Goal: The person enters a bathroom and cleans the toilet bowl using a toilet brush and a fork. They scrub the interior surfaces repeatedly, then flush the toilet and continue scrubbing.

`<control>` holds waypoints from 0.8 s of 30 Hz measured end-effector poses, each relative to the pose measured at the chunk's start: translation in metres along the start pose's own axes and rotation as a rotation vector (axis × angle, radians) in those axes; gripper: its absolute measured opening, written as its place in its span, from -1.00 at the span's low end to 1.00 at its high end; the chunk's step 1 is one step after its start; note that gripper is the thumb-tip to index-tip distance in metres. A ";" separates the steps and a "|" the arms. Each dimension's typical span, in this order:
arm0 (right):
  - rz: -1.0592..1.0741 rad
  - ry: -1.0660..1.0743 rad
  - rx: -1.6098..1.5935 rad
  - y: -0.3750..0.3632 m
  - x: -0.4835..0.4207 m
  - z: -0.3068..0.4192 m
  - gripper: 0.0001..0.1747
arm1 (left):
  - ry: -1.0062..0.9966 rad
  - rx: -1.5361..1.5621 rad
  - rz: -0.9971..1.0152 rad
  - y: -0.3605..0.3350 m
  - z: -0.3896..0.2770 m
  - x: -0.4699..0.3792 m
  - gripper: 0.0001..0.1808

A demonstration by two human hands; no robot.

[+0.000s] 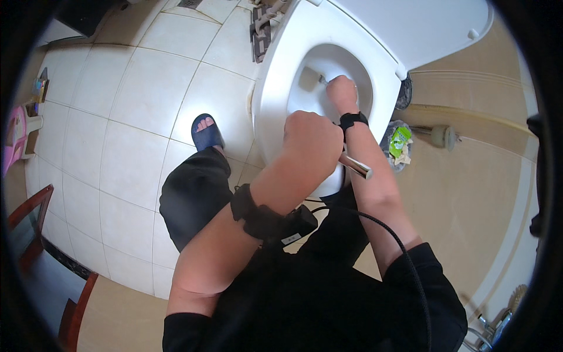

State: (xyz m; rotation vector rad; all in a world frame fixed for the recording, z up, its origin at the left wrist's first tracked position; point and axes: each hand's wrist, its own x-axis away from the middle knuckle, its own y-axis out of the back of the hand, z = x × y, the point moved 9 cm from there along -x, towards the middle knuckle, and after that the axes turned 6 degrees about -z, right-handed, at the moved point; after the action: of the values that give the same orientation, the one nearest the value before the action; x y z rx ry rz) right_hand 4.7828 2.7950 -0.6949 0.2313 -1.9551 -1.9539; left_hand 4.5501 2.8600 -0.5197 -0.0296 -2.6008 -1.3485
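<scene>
My left hand (313,134) is closed in a fist around a shiny metal handle (358,167), whose bare end sticks out toward the lower right. Beyond it, my right hand (343,90) is clenched down inside the bowl of a white toilet (272,101). A small grey object (323,79) pokes out on the left of that fist; its full shape is hidden. The toilet seat is on the rim, and the lid (422,26) is raised. Each wrist wears a black strap, and a black cable runs from the box on my left one.
To the right, a lined waste bin (391,145) holds a green wrapper, beside a pipe fitting (443,137) on the wall. A flat mop head (261,33) lies left of the toilet. Pale tiles (140,88) cover the floor. A pink-and-white plastic stool (22,132) stands far left.
</scene>
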 end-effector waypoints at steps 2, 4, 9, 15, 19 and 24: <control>-0.025 0.000 0.022 0.013 -0.001 -0.008 -0.71 | -0.001 -0.001 0.019 -0.003 -0.003 -0.002 -0.93; 0.025 -0.035 0.001 0.012 0.000 -0.011 -0.72 | 0.002 0.012 0.033 -0.006 -0.003 -0.002 -0.93; 0.024 -0.046 0.013 0.002 0.002 0.002 -0.72 | -0.014 0.007 0.003 -0.002 0.001 0.002 -0.94; -0.028 -0.031 0.035 0.022 -0.003 -0.006 -0.70 | 0.009 0.005 0.020 -0.003 0.000 0.000 -0.94; 0.032 -0.024 0.027 0.016 0.000 0.000 -0.72 | 0.015 -0.002 0.029 -0.004 0.001 0.000 -0.93; 0.052 -0.019 0.047 0.015 -0.002 0.003 -0.70 | 0.021 -0.014 0.053 -0.005 0.001 0.002 -0.92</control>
State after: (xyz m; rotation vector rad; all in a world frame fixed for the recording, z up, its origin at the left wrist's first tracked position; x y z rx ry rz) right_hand 4.7857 2.7989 -0.6807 0.1721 -2.0002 -1.8862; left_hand 4.5478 2.8581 -0.5240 -0.0848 -2.5544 -1.3417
